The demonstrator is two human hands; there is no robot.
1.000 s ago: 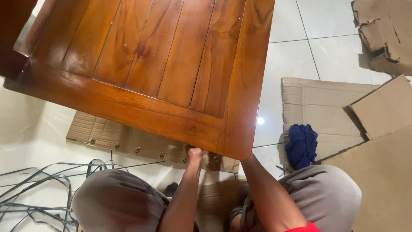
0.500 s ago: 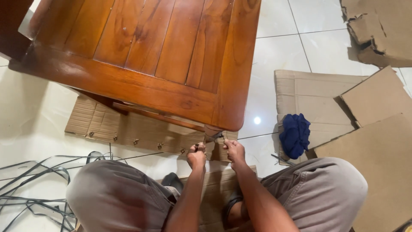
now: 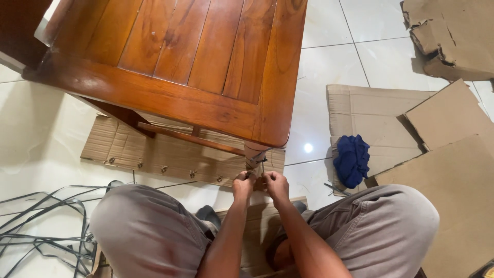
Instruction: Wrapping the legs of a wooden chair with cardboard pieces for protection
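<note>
Hands meet at the foot of the table leg [image 3: 254,154]: left hand [image 3: 243,186] and right hand [image 3: 276,185] both pinched on small hardware there, seemingly fastening; next needs steady twisting.

The table leg [image 3: 254,153] stands just beyond the fingers [image 3: 248,177]; a cloth [image 3: 352,159] lies right, straps [image 3: 46,216] far left.

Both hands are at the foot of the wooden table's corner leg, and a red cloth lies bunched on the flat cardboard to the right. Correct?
Not quite: the bunched cloth is dark blue, not red, as the head view shows. The rest holds: left hand and right hand are at the foot of the brown wooden table's corner leg, and the cloth lies on flat cardboard.
</note>
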